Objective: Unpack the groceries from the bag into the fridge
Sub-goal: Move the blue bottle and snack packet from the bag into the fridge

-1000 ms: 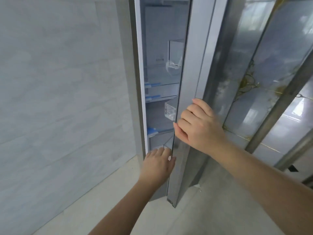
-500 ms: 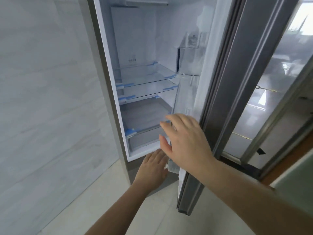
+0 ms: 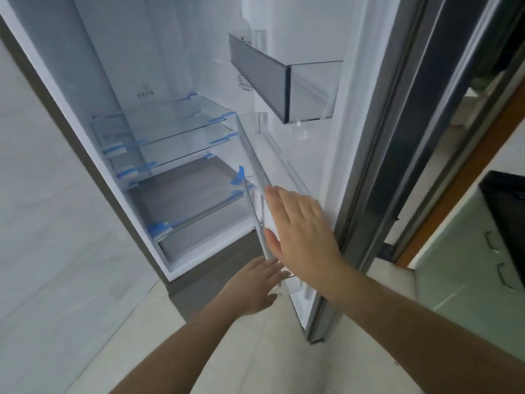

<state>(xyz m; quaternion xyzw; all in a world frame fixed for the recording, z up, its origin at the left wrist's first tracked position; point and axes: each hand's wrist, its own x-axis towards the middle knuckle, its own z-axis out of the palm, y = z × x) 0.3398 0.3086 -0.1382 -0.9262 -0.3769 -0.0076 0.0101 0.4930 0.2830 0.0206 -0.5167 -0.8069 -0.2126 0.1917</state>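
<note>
The fridge [image 3: 85,115] stands open in front of me, its glass shelves [image 3: 170,120] bare and held with blue tape. Its door [image 3: 366,137] is swung out to the right, with a dark bin [image 3: 264,78] high on its inside and clear bins [image 3: 255,155] lower down. My right hand [image 3: 301,231] lies flat with straight fingers against the inner side of the door, beside the lower clear bin. My left hand [image 3: 255,285] reaches below it, fingers straight, at the door's bottom bin. No bag or groceries are in view.
A pale marbled wall [image 3: 42,223] runs along the left of the fridge. To the right are a dark doorway frame [image 3: 460,155], a green cabinet [image 3: 466,257] with handles and a black top. Pale floor tiles [image 3: 255,354] lie beneath my arms.
The door has swung from nearly closed to wide open, showing the shelves. My right hand left the door's edge and now lies flat on its inner side; my left stayed low.
</note>
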